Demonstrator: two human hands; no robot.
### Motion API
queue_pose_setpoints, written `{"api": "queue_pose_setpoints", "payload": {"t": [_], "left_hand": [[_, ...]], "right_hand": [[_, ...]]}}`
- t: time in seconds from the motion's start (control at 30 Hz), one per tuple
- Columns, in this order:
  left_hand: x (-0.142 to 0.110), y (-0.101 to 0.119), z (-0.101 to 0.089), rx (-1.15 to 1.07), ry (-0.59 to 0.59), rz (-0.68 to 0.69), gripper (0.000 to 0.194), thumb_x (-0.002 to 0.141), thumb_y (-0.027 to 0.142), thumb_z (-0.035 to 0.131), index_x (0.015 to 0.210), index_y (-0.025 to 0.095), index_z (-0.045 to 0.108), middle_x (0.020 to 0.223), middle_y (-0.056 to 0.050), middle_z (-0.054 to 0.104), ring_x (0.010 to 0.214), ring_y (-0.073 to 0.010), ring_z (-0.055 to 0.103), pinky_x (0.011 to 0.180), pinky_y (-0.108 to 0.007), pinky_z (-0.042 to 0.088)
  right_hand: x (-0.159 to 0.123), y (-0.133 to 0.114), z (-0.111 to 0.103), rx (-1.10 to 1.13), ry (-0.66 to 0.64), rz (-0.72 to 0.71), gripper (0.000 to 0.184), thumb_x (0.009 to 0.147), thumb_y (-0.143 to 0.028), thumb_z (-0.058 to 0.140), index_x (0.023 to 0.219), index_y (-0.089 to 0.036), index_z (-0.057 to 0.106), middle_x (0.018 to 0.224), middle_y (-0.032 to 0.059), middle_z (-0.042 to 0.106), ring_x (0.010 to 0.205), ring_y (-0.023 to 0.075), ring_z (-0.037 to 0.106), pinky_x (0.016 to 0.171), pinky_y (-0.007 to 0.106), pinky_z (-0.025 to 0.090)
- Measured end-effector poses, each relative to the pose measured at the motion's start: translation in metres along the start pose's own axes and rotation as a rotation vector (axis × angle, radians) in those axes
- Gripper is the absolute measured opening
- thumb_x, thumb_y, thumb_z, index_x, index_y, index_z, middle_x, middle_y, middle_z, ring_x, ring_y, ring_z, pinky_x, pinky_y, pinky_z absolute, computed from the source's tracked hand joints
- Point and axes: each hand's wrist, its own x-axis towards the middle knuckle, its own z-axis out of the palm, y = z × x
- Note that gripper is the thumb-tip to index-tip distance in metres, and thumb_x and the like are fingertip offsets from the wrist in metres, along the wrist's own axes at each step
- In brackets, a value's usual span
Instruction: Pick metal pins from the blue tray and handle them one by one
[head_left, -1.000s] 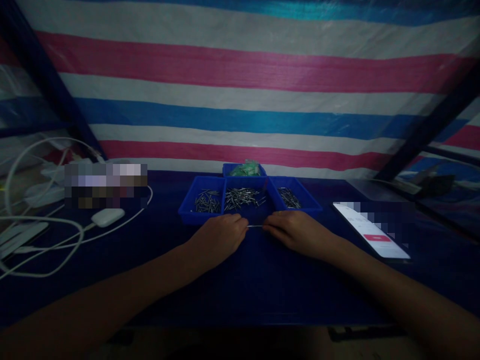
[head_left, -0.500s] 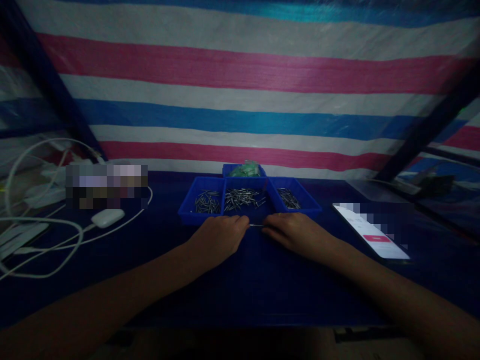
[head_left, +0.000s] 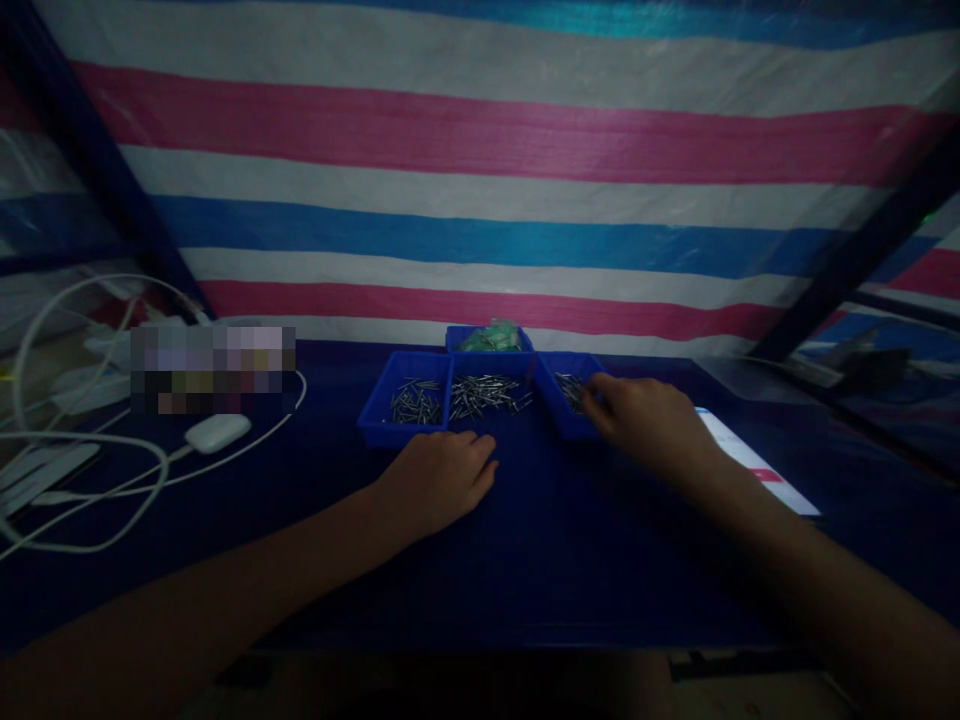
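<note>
My left hand (head_left: 442, 482) rests on the dark blue table in front of the left blue tray (head_left: 381, 428). Its fingers are curled and closed; whatever may be in them is hidden. Over the near right part of the right blue tray (head_left: 564, 420) is my right hand (head_left: 645, 415), its fingers bent and drawn together, the tips dim and blurred. Slender metal pins (head_left: 416, 402), like nails or rivets, lie in the left tray. More metal pins (head_left: 571, 390) show in the right tray, partly covered by my hand. Between the two trays lies a loose metal pin pile (head_left: 484, 395).
A back blue tray (head_left: 454, 342) holds a green plastic bag (head_left: 495, 337). At right, a lit phone (head_left: 765, 475) is partly behind my right forearm. White cables (head_left: 161, 480) and a white case (head_left: 217, 433) lie at left. A striped sheet (head_left: 480, 220) hangs behind.
My right hand has moved right and forward, away from my left hand, to the right tray. The thin metal pin that spanned both hands is out of sight. My left hand stayed put.
</note>
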Motion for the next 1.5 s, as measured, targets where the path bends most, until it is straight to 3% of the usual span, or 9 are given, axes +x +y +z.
{"api": "queue_pose_setpoints", "payload": {"t": [0.07,0.2,0.4,0.53,0.83,1.03,1.2,1.37,1.5], "left_hand": [[-0.001,0.0,0.0,0.0,-0.009,0.002,0.021,0.085,0.028,0.035,0.082,0.016,0.052,0.072,-0.003,0.058,0.065,-0.0148,0.057,0.055,-0.025,0.041],[-0.001,0.0,0.0,0.01,-0.038,-0.007,0.02,0.085,0.029,0.035,0.082,0.016,0.05,0.072,-0.003,0.059,0.064,-0.0163,0.058,0.052,-0.026,0.041],[-0.003,0.0,0.003,0.047,-0.073,-0.075,0.019,0.084,0.031,0.035,0.092,0.016,0.045,0.071,-0.005,0.06,0.06,-0.0191,0.059,0.049,-0.028,0.041],[-0.004,0.001,0.002,0.08,-0.081,-0.103,0.02,0.084,0.03,0.034,0.095,0.016,0.042,0.064,-0.003,0.059,0.054,-0.0208,0.059,0.046,-0.029,0.041],[-0.002,-0.001,0.0,0.117,-0.098,-0.034,0.015,0.08,0.019,0.036,0.076,0.017,0.05,0.062,-0.004,0.059,0.056,-0.0211,0.059,0.048,-0.03,0.043],[-0.003,0.0,-0.001,0.088,-0.096,0.007,0.02,0.08,0.019,0.037,0.069,0.016,0.053,0.063,-0.005,0.06,0.056,-0.0201,0.059,0.05,-0.03,0.043],[-0.003,0.003,-0.001,0.046,-0.048,-0.003,0.014,0.082,0.021,0.036,0.083,0.016,0.049,0.069,-0.004,0.06,0.057,-0.0185,0.059,0.049,-0.028,0.042],[-0.003,0.007,-0.002,0.044,-0.058,0.025,0.02,0.082,0.025,0.039,0.1,0.015,0.041,0.068,-0.002,0.06,0.056,-0.0188,0.059,0.046,-0.027,0.042],[-0.003,0.008,-0.004,0.029,-0.033,0.089,0.016,0.082,0.022,0.04,0.096,0.015,0.042,0.07,-0.002,0.06,0.058,-0.0179,0.059,0.047,-0.026,0.042]], "right_hand": [[0.002,0.006,0.002,-0.021,-0.01,0.057,0.035,0.083,-0.038,0.033,0.078,-0.016,0.06,0.056,0.0077,0.056,0.043,0.0156,0.047,0.042,0.026,0.024],[0.001,0.001,0.004,0.06,-0.027,0.015,0.035,0.083,-0.04,0.034,0.085,-0.016,0.06,0.059,0.0085,0.058,0.046,0.0176,0.05,0.044,0.028,0.028],[-0.01,-0.027,0.004,0.422,-0.217,-0.368,0.023,0.085,-0.029,0.038,0.088,-0.018,0.059,0.071,0.0039,0.061,0.062,0.0132,0.055,0.057,0.025,0.037],[-0.014,-0.033,0.012,0.481,-0.294,-0.47,0.019,0.084,-0.026,0.04,0.088,-0.017,0.057,0.077,0.0038,0.061,0.069,0.0131,0.056,0.062,0.025,0.039],[-0.014,-0.034,0.019,0.508,-0.275,-0.452,0.023,0.083,-0.026,0.044,0.099,-0.016,0.056,0.088,0.0065,0.058,0.077,0.0151,0.055,0.069,0.028,0.042],[-0.016,-0.044,0.028,0.454,-0.221,-0.399,0.04,0.084,-0.034,0.04,0.12,-0.017,0.045,0.124,0.013,0.043,0.097,0.0224,0.053,0.078,0.035,0.043],[-0.006,-0.049,0.038,0.366,-0.228,-0.322,0.048,0.084,-0.039,0.038,0.125,-0.015,0.04,0.132,0.0175,0.033,0.1,0.0285,0.052,0.079,0.042,0.043],[-0.001,-0.052,0.041,0.36,-0.235,-0.31,0.049,0.085,-0.04,0.035,0.126,-0.014,0.039,0.131,0.0179,0.035,0.103,0.0289,0.051,0.081,0.043,0.042],[-0.008,-0.049,0.036,0.407,-0.215,-0.343,0.043,0.085,-0.034,0.036,0.122,-0.014,0.043,0.125,0.0147,0.044,0.105,0.026,0.049,0.083,0.041,0.042]]}}
